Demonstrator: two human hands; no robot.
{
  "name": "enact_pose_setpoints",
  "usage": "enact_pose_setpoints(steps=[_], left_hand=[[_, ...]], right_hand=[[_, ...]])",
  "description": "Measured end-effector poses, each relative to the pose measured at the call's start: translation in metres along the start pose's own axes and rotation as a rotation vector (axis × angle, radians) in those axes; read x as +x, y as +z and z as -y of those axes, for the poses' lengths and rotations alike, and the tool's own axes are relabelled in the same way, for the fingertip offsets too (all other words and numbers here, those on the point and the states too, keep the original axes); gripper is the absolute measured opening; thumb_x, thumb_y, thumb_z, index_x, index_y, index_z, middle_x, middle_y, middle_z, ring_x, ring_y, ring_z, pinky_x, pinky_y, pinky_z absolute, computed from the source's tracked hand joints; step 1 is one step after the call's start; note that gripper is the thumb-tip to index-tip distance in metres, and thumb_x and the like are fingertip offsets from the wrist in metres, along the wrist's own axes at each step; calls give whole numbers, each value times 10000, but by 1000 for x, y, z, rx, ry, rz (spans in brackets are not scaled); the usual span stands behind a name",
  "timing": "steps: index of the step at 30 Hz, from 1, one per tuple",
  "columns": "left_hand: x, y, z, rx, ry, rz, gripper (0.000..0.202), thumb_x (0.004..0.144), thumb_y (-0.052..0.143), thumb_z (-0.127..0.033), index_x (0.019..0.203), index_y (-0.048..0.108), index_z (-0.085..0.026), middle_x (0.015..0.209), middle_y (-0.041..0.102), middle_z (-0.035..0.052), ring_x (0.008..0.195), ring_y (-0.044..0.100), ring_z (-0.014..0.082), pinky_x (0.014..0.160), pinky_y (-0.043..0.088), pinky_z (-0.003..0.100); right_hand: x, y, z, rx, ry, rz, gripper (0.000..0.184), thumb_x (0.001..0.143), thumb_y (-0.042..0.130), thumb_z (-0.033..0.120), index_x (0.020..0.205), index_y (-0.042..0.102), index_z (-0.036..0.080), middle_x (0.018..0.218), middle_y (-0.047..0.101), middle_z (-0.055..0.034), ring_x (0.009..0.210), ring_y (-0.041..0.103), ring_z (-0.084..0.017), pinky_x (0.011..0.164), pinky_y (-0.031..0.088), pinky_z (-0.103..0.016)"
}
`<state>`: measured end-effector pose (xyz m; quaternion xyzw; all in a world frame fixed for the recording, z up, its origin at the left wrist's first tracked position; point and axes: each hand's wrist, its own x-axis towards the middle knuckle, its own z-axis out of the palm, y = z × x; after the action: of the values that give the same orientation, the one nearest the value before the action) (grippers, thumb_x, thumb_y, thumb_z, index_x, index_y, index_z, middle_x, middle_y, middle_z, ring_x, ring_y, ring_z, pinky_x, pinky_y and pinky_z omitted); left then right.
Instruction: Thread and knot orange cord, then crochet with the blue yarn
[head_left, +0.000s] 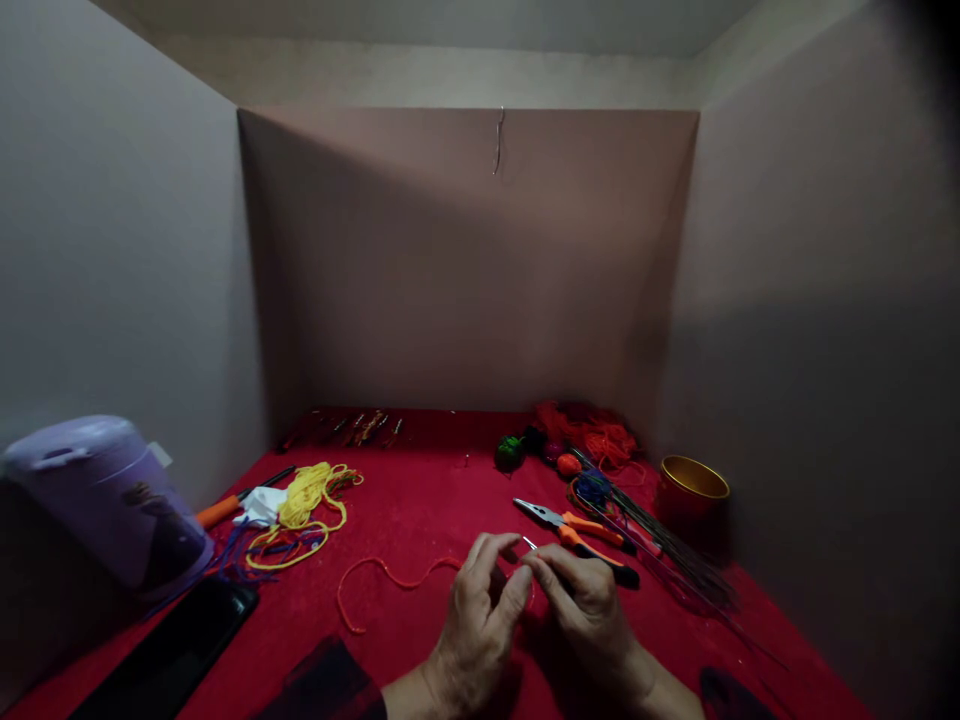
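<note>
Head view | red yarn (409,585) laid across bench (420,490) to left hand (476,615); presumably soft, limp, best pinched near an end | slim metal tool (529,543) gripped by fingers of right hand (589,600); left fingers curled, grip cannot be told

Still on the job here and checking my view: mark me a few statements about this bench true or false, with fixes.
1. The yellow yarn lies to the left of the pliers. True.
2. The pliers are held in a hand. False: they lie on the red cloth, beyond the right hand.
3. The right hand pinches a slim silver piece. True.
4. The red cord beside the left hand lies straight. False: it curves loosely.
5. The purple container is at the right edge. False: it is at the left.
6. The green ball is left of the gold-lined bowl. True.
</note>
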<state>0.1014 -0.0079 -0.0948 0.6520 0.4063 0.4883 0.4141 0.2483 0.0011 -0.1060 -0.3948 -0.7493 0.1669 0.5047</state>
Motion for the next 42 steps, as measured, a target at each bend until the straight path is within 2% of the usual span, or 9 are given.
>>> enact_pose_setpoints(steps=[4, 9, 15, 18, 21, 27, 32, 36, 42], left_hand=[[1, 0, 4, 114, 149, 10, 195, 841, 538, -288, 921, 679, -178, 797, 519, 41, 691, 497, 132, 624, 394, 228], [4, -3, 11, 233, 163, -55, 215, 847, 516, -211, 665, 614, -152, 656, 520, 18, 642, 499, 125, 606, 361, 225], [5, -3, 11, 297, 10, -100, 254, 884, 439, -268, 656, 497, -172, 648, 514, -3, 611, 476, 118, 589, 340, 230], [2, -2, 7, 394, -1, -29, 242, 865, 478, -347, 692, 501, -178, 657, 526, -5, 613, 468, 127, 574, 313, 239], [0, -2, 0, 463, 50, 39, 196, 824, 541, -314, 688, 529, -173, 684, 544, 6, 664, 482, 139, 604, 313, 245], [3, -1, 5, 261, 17, 0, 259, 884, 419, -259, 674, 541, -167, 675, 545, 10, 656, 478, 129, 612, 330, 236], [9, -2, 19, 92, -123, -130, 326, 888, 398, -381, 645, 474, -176, 572, 430, -33, 540, 406, 109, 521, 308, 222], [12, -3, 20, -32, -143, -187, 326, 893, 374, -418, 707, 493, -178, 608, 473, -26, 535, 441, 109, 517, 345, 219], [12, -4, 12, -40, -123, -145, 311, 896, 367, -414, 778, 524, -174, 684, 500, -2, 623, 472, 134, 574, 380, 244]], right_hand=[[-4, 4, -1, -96, -2, 170, 246, 875, 444, 192, 693, 608, 172, 536, 600, -14, 453, 530, -128, 473, 361, -229], [-8, 7, -5, -227, -29, 221, 253, 874, 434, 178, 692, 609, 171, 542, 609, -21, 448, 518, -129, 467, 323, -235], [-9, 8, -9, -296, -23, 224, 261, 900, 411, 215, 719, 595, 172, 572, 629, -39, 459, 542, -145, 464, 337, -241], [-9, 7, -9, -252, 23, 237, 219, 887, 407, 201, 785, 598, 168, 612, 653, -55, 486, 575, -161, 466, 372, -242], [-9, 6, -9, -216, 56, 269, 197, 861, 419, 167, 957, 590, 161, 710, 688, -74, 560, 622, -180, 496, 418, -248], [-8, 6, -5, -212, 58, 306, 304, 889, 395, 183, 1174, 492, 135, 896, 693, -126, 640, 642, -197, 552, 451, -288], [-5, 3, 1, -175, 132, 238, 242, 907, 412, 222, 1131, 473, 156, 715, 646, -42, 595, 603, -185, 551, 427, -285], [-4, 4, 1, -72, 153, 201, 206, 895, 451, 198, 1101, 449, 186, 724, 627, -9, 644, 599, -163, 611, 434, -271], [-2, 5, -1, -26, 165, 191, 259, 873, 469, 149, 1128, 440, 186, 740, 593, -1, 659, 563, -152, 625, 429, -273]])
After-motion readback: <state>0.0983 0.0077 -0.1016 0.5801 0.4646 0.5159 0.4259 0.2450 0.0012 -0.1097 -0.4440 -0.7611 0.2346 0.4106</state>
